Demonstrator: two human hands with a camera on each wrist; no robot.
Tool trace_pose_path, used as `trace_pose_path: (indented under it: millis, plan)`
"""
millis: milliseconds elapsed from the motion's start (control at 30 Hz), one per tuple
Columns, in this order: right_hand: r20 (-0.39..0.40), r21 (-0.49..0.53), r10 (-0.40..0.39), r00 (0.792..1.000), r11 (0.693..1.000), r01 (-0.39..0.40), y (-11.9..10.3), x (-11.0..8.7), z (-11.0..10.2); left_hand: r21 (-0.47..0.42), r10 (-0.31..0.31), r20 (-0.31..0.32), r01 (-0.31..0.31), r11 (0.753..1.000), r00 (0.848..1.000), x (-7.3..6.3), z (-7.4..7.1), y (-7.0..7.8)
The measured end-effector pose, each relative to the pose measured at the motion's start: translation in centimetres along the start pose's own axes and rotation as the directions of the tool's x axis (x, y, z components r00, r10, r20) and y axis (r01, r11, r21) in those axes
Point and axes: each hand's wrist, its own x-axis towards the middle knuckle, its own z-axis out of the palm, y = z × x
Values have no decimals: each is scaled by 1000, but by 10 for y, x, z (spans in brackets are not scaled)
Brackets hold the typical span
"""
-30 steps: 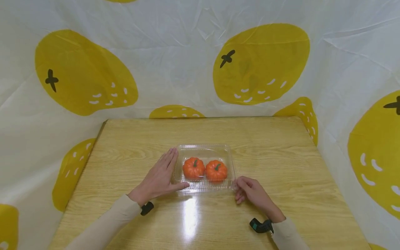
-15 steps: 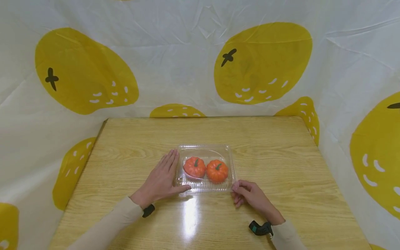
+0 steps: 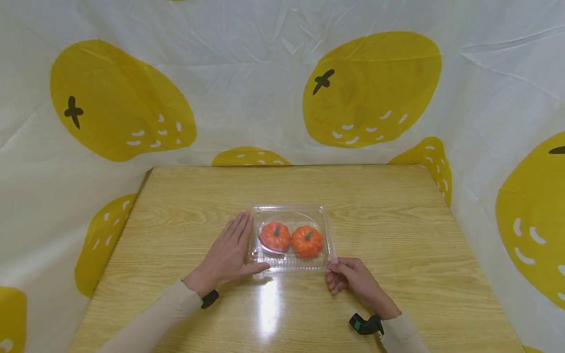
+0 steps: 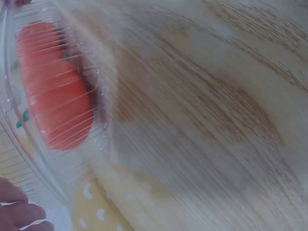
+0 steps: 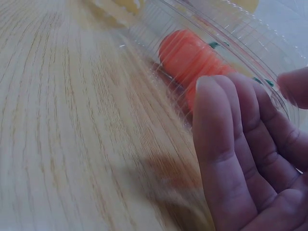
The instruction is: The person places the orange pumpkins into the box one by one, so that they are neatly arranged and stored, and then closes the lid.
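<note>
A clear plastic clamshell container lies on the table with two small orange pumpkins inside. The left pumpkin and the right pumpkin sit side by side, green stems up, seen through the plastic. Along the container's left side rests my left hand, its fingers straight and its thumb at the front edge. At the front right corner my right hand pinches the rim between thumb and forefinger. In the right wrist view the other fingers curl below the rim. The left wrist view shows the ridged side wall close up.
The wooden table reaches back to a white curtain printed with large yellow fruit, which also hangs at both sides. A black band is worn on the right wrist and another on the left.
The container's ridged front edge has come down from across the pumpkins to the front rim. My right hand has shifted slightly left and towards me; the left hand has hardly moved.
</note>
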Motion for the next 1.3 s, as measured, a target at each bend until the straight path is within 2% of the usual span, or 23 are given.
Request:
trace_pose_path:
  millis: [167,300,433,533,633,767,867,1133,1300]
  plan:
    - [4,-5,-15,1000,1000,15,0,0,0,-92,-54,27,56,994,998,-2,-8,0]
    - [-4,-17,-9,1000,1000,9,0,0,1,-216,-159,46,165,962,986,-6,-15,-4]
    - [-6,-25,-9,1000,1000,9,0,0,0,-350,-279,51,279,894,959,-13,-17,-11]
    - [-12,-30,-9,1000,1000,9,-1,0,1,-456,-344,72,338,823,936,-17,-15,-17]
    - [-19,-38,-7,1000,999,7,-2,0,1,-557,-376,133,383,737,917,-20,-13,-22]
    - [-25,-51,-2,1000,999,1,-2,1,2,-650,-375,234,431,626,897,-25,-8,-25]
    - [-31,-59,14,999,998,-16,-1,2,1,-686,-352,288,448,573,891,-28,-5,-23]
    - [-20,-45,32,999,998,-33,0,3,1,-731,-320,346,467,497,882,-37,4,-20]
    - [-5,-33,22,1000,999,-23,-1,3,2,-743,-276,377,467,480,884,-43,9,-18]
